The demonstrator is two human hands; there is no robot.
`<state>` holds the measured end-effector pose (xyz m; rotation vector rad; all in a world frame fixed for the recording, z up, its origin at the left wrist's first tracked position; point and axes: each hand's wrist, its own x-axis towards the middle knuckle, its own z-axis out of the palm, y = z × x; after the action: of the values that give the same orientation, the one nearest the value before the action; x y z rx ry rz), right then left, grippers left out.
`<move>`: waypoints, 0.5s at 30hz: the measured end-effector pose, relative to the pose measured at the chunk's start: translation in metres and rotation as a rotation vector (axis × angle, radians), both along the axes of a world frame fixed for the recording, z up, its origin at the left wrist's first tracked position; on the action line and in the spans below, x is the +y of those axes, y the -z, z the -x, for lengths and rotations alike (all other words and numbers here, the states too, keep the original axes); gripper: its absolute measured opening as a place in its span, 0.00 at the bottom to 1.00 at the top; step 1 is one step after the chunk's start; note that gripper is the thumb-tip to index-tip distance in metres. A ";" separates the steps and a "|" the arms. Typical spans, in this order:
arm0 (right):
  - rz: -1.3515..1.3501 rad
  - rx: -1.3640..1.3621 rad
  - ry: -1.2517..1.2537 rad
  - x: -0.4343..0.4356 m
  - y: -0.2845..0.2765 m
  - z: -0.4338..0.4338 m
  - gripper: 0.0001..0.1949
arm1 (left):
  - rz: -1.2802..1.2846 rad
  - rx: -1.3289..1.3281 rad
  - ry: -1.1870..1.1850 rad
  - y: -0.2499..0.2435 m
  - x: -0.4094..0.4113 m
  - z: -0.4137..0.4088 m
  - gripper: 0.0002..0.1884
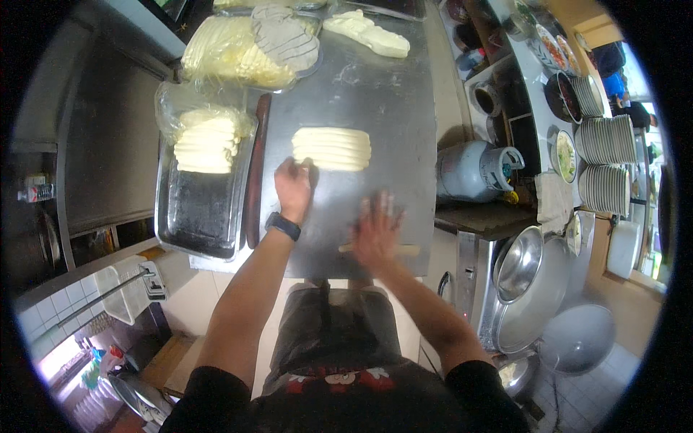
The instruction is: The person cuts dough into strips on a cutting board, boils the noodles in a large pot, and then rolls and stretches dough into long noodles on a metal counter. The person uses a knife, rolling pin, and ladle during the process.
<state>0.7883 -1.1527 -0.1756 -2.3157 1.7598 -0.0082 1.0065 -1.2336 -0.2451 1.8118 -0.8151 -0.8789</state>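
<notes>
Several pale dough strips (332,149) lie side by side on the metal worktop (346,216). At their lower left end are the curled fingers of my left hand (294,187); I cannot tell if they grip the nearest strip or only touch it. My right hand (377,230), blurred, is spread with its palm over a thin pale stick-like piece (407,249) near the front edge. Its middle is hidden under the hand, and whether it is dough or a wooden pin is unclear.
Left stands a metal tray (200,216) with dough strips (204,143) under plastic, beside a dark rolling pin (259,173). Farther back are a covered dough tray (227,54) and a dough slab (368,33). A gas cylinder (471,169) and stacked plates (605,140) stand right.
</notes>
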 end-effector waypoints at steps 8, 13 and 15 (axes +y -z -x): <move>0.031 -0.609 0.115 0.011 0.014 0.003 0.38 | -0.114 0.507 0.174 -0.041 -0.004 0.024 0.08; 0.155 -0.408 -0.058 -0.019 -0.039 0.099 0.35 | -0.174 0.776 0.696 -0.161 0.050 0.117 0.09; 0.210 -0.337 -0.244 -0.016 -0.012 0.146 0.34 | 0.020 0.410 0.831 -0.150 0.061 0.113 0.10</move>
<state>0.6423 -1.1685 -0.1639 -2.4783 1.3619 -0.5316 0.8935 -1.1725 -0.0949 1.1722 -1.3083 -1.6861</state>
